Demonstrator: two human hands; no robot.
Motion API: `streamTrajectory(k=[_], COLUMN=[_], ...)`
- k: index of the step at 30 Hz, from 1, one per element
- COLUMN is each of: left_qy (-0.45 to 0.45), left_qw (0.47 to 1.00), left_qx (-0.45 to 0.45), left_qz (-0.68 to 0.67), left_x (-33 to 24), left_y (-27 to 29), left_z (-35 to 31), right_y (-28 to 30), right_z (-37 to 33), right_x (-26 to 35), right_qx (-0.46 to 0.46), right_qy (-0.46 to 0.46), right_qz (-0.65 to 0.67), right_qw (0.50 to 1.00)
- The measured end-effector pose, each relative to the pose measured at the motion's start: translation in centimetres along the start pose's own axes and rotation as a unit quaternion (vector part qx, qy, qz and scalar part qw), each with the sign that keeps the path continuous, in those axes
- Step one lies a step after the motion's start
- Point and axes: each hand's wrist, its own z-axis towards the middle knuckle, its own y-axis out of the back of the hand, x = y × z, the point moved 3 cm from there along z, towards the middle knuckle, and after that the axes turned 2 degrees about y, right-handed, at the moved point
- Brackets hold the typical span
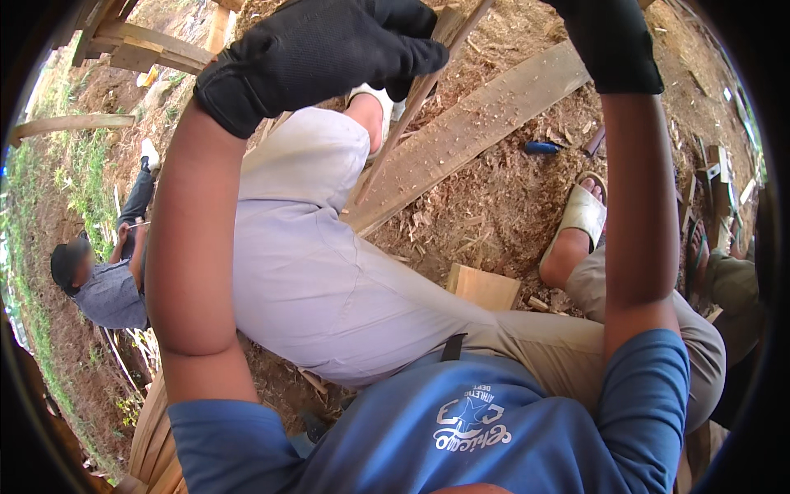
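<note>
My left hand [329, 58], in a black glove, is closed at the top, with its thumb and fingers about a narrow wooden strip [398, 132]. The strip slants down between my legs, beside my left foot. Toward the upper right is my right hand [609, 41], also gloved in black. Its fingers lie beyond the picture's upper edge, so what they hold is hidden. A wide wooden plank [485, 132] lies slantwise under the strip, sprinkled with shavings, its upper end near my right hand.
Wood shavings [448, 214] cover the ground. A blue-handled tool [543, 147] lies beyond my right sandal [580, 218]. Between my legs sits a wooden block [483, 286]. Another person [107, 280] sits at the left; stacked timber [148, 49] stands upper left, and someone's legs [732, 284] show at the right.
</note>
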Motion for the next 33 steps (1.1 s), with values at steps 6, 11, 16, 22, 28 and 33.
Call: streamTrajectory(k=[6, 11, 16, 22, 28, 33], left_qy=[-0.009, -0.044, -0.038, -0.038, -0.096, -0.157], left_qw=[0.999, 0.998, 0.999, 0.997, 0.989, 0.974], left_qx=[-0.037, -0.044, -0.031, -0.051, -0.072, -0.077], left_qz=[-0.01, 0.004, -0.019, 0.036, 0.09, 0.143], left_x=[-0.6, 2.0, 1.6, 1.7, 3.7, 3.4], left_y=[-0.2, -0.9, -0.7, -0.6, -0.4, -0.5], left_z=[-0.3, 0.1, -0.3, -0.6, -0.3, 0.2], right_y=[1.2, 1.2, 1.4, 1.9, 1.7, 3.7], right_z=[0.4, 0.3, 0.9, 1.3, 1.1, 1.9], right_x=[-0.1, -0.2, 0.0, 0.3, 1.7, 0.4], right_qx=[-0.001, -0.021, 0.015, 0.011, -0.076, -0.035], right_qy=[0.013, -0.006, 0.005, 0.028, -0.017, 0.009], right_qz=[0.022, 0.019, 0.04, 0.046, 0.018, 0.047], right_qw=[1.0, 1.0, 0.999, 0.998, 0.997, 0.998])
